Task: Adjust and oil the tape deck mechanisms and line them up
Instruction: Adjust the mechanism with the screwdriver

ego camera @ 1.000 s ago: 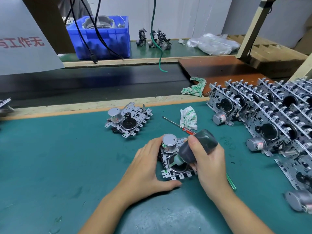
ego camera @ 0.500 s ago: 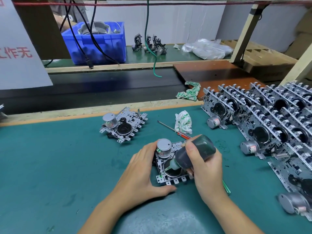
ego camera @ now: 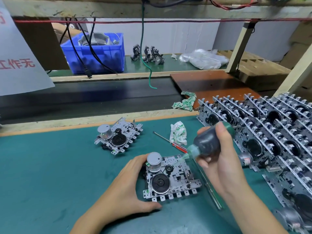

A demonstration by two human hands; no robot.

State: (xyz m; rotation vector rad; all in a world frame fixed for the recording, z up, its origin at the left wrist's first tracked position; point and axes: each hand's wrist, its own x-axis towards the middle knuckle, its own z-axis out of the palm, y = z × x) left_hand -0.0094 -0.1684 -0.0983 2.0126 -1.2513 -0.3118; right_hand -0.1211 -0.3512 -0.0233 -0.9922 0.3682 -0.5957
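The left hand [ego camera: 130,186] is gripping the deck [ego camera: 170,179] on the mat [ego camera: 42,174]; the right hand [ego camera: 219,159] is clamping the oiler [ego camera: 207,144], nozzle just above the deck's far edge. Oiling seems underway; next, place the deck beside the row [ego camera: 270,132] right of it.

Scene evenly and fairly brightly lit from overhead. Soft shadows cast beneath both hands [ego camera: 128,188] on the green mat [ego camera: 42,174]. Wide-angle bending noted at 3 and 9 o'clock edges. Slight motion blur seen on the oil bottle [ego camera: 209,144]. No strong glare recorded.
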